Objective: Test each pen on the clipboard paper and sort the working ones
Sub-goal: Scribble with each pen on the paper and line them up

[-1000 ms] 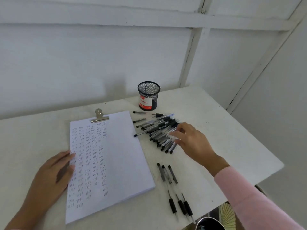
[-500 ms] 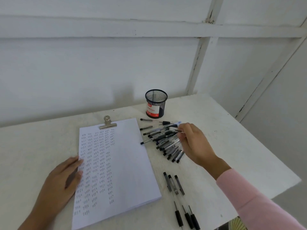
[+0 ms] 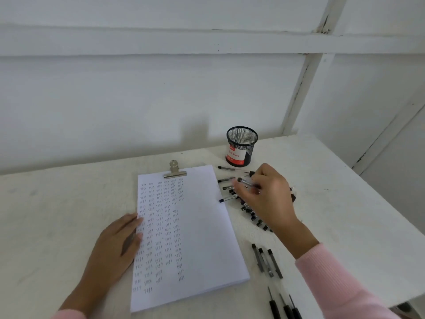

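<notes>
**Pen lifted from pile — pre-test**

Right hand pinches one pen at mid-barrel, fingers curled together, just above the pile of pens beside the paper. Long axis runs left–right, dark end toward the paper; tip or cap — cannot tell. Judged light, stiff, smooth plastic; likely to roll or slip, so best gripped lower, near the writing end. Left hand lies flat, fingers together, on the paper's left edge.
</notes>
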